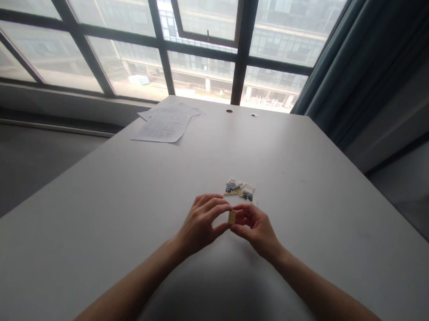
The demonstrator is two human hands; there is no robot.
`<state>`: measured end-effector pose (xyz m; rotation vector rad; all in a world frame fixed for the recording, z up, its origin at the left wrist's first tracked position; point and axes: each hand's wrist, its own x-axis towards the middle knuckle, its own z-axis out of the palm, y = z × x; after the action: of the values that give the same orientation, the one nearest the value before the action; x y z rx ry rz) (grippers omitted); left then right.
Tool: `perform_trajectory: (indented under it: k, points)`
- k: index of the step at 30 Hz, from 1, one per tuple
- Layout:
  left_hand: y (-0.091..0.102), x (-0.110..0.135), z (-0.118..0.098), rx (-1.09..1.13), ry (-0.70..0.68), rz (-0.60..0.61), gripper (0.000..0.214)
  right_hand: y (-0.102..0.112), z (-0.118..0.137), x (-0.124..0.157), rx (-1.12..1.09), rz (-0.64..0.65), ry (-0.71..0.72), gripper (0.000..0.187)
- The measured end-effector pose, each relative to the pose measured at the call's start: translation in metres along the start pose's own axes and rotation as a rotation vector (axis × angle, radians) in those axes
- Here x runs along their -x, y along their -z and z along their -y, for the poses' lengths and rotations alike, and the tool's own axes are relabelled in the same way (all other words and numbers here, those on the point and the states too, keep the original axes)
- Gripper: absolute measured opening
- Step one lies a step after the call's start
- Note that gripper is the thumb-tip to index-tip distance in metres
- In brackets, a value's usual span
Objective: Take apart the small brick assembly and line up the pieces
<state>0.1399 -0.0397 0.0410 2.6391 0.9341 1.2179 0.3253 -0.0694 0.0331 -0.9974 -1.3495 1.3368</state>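
The left hand (198, 225) and right hand (257, 227) met low over the table (307, 185). Together they pinched a small tan brick (232, 217) between thumbs and fingers (215, 208). Just beyond it, at twelve o'clock, lay a little pile of pieces (239, 189) in tan, white and dark colours. Loose papers (166, 123) rested well apart at eleven o'clock, near the window (201, 82). A dark curtain (369, 68) hung at two o'clock.

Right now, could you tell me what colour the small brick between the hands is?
The brick is tan, seen in the head view.
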Motion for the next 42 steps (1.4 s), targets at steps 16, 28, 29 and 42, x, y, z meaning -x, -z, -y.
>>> perform_trajectory:
  k: [16,28,29,42]
  points:
    - [0.018,0.01,0.05,0.183,0.517,-0.108,0.03,0.03,-0.01,0.001,0.192,-0.098,-0.043,0.034]
    - [0.018,0.009,0.047,0.184,0.535,-0.083,0.034,0.031,-0.011,0.003,0.184,-0.116,-0.056,0.034]
    - [0.018,0.009,0.047,0.181,0.53,-0.073,0.034,0.032,-0.011,0.003,0.182,-0.124,-0.056,0.034]
    - [0.018,0.008,0.041,0.161,0.398,0.011,0.026,0.03,-0.013,0.004,0.179,-0.125,-0.073,0.03]
